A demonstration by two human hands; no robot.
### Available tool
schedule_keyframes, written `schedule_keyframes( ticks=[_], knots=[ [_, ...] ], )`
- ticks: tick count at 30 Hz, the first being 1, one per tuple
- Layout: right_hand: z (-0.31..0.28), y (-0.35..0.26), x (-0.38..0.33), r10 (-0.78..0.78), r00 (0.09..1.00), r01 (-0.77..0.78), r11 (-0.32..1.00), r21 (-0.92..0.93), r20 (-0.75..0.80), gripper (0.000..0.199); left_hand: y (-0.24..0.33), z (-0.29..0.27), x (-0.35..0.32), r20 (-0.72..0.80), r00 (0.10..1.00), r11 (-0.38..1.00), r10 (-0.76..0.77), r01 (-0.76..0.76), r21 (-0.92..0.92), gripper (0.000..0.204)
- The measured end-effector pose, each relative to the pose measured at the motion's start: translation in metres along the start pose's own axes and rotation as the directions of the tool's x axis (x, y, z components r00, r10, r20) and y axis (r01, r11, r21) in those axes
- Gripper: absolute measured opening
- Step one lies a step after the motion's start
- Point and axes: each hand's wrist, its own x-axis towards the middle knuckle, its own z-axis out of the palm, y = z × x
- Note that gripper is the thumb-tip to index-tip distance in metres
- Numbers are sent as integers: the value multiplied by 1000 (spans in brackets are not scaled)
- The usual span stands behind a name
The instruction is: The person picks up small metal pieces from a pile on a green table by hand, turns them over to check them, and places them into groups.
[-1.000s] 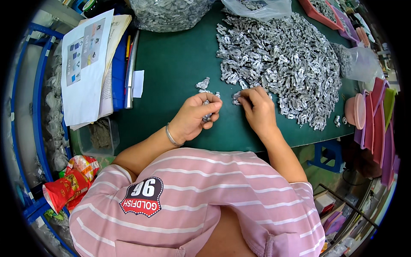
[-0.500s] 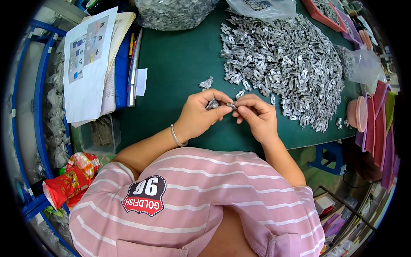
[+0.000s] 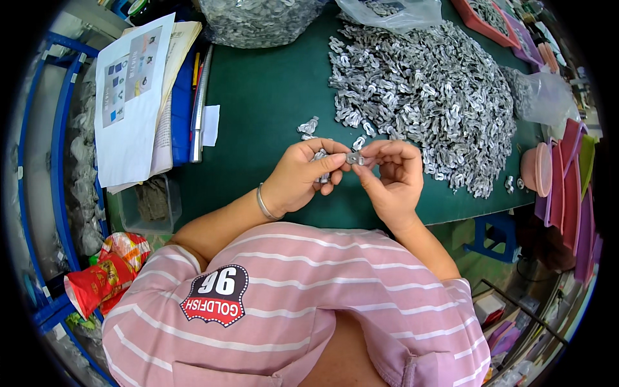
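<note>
Between my two hands is a small silvery metal part (image 3: 354, 158), flat with rounded ends. My left hand (image 3: 306, 169) pinches one end of it with thumb and forefinger, and more of the same metal parts (image 3: 322, 155) sit in its curled fingers. My right hand (image 3: 394, 177) pinches the other end between thumb and finger. Just beyond the left hand a few loose metal parts (image 3: 308, 126) lie on the green table (image 3: 264, 84). A big heap of such parts (image 3: 425, 97) spreads over the table at the far right.
Clear plastic bags (image 3: 261, 19) of parts stand at the back. Papers (image 3: 132, 103) lie over a blue tray (image 3: 184, 109) with pens at the left. A clear box (image 3: 151, 206) sits near the left edge. Pink bins (image 3: 537, 171) and a red tray (image 3: 487, 18) are at the right.
The metal part between my hands has turned, so its flat face shows now. My right fingers have lifted and spread somewhat, and the parts inside my left hand show more.
</note>
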Motion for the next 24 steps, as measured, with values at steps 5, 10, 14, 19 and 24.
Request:
schedule_keyframes(
  ticks=[5, 10, 14, 19, 24],
  knots=[
    [1, -5, 2, -129, 980, 152, 976, -157, 152, 26, 5, 3, 0, -21, 989, 980, -144, 140, -140, 17],
    [-34, 6, 30, -75, 996, 90, 660, -746, 53, 6, 0, -7, 2, -64, 985, 964, -161, 143, -226, 15],
    [-34, 19, 31, 13, 999, 35, 462, -886, 46, 8, 0, -6, 4, -28, 989, 975, -143, 136, -174, 11],
    [-37, 24, 34, -26, 972, 231, 284, -931, 233, 10, 1, -3, 0, -76, 989, 989, -129, 123, -81, 11],
    [-38, 18, 35, 13, 956, 279, 274, -920, 294, 10, 0, -3, 1, -91, 989, 992, -114, 110, -55, 12]
  ],
)
